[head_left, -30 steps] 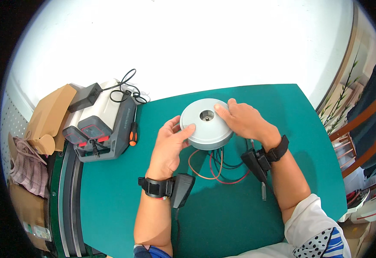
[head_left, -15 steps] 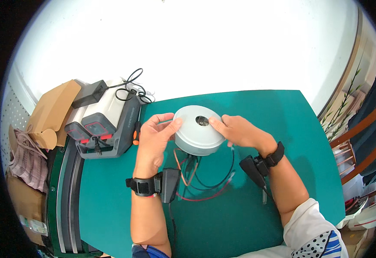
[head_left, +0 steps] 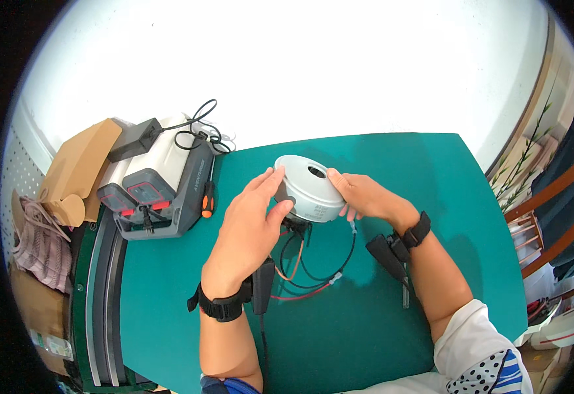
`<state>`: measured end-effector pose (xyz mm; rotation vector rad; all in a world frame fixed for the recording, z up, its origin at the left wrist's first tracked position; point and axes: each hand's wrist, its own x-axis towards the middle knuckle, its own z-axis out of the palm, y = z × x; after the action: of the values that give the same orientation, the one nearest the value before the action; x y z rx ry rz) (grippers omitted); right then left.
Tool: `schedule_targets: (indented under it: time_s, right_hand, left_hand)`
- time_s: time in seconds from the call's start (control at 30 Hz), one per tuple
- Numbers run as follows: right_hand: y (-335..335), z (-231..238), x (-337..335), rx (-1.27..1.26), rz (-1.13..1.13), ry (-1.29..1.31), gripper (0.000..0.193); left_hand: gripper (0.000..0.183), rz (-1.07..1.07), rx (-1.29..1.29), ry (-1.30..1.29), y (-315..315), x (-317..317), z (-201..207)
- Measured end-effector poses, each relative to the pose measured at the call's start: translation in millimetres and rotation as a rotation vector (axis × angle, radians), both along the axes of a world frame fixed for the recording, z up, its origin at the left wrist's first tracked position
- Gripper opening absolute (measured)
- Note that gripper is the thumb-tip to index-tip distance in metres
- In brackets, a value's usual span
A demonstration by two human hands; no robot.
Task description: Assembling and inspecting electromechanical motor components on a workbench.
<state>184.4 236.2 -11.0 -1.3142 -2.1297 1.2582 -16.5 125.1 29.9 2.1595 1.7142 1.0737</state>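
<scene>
Turning step, apparently: the right hand (head_left: 369, 198) is clasping a tilted motor (head_left: 311, 189) above the worktop (head_left: 398, 167), toward its far edge; the left hand (head_left: 239, 228) is touching it, grip unclear. Further turning is probably requiring slack wires (head_left: 300, 253).

The bare left forearm (head_left: 229, 345) rises nearly upright from the lower edge. The left hand (head_left: 242, 230) leans up to the right, its back showing, fingers straight and close together, thumb spread away from them. The bare right forearm (head_left: 438, 279) slants up and leftward from the lower right; the right hand (head_left: 372, 197) points left, thumb extended above, fingers bent beneath, partly hidden.
</scene>
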Motion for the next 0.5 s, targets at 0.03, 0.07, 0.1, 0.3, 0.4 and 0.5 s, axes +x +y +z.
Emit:
schedule_targets:
  time_s: [0.03,0.07,0.1,0.3,0.4,0.5]
  right_hand:
    - [0.2,-0.6,0.5,0.000,-0.001,0.002,0.076]
    - [0.3,-1.1,1.0,-0.002,-0.008,-0.003,0.076]
    - [0.1,-1.2,1.2,-0.004,-0.017,-0.008,0.077]
    - [-2.9,2.5,-3.6,0.130,0.016,-0.064,0.077]
    - [-3.6,3.4,-3.1,0.184,0.021,-0.102,0.077]
    - [-3.4,3.0,-1.7,0.161,0.014,-0.075,0.078]
  left_hand:
    - [0.045,-0.013,-0.002,0.031,-2.7,1.7,3.2]
    - [0.043,-0.027,-0.003,0.063,-3.7,3.1,5.0]
    - [0.043,-0.029,-0.003,0.065,-3.1,2.6,5.2]
    - [0.031,-0.012,0.049,-0.012,2.4,-6.1,4.9]
    - [0.028,0.020,-0.021,-0.116,3.6,-6.0,6.0]
    - [0.029,0.035,-0.001,-0.178,6.2,-1.6,2.3]
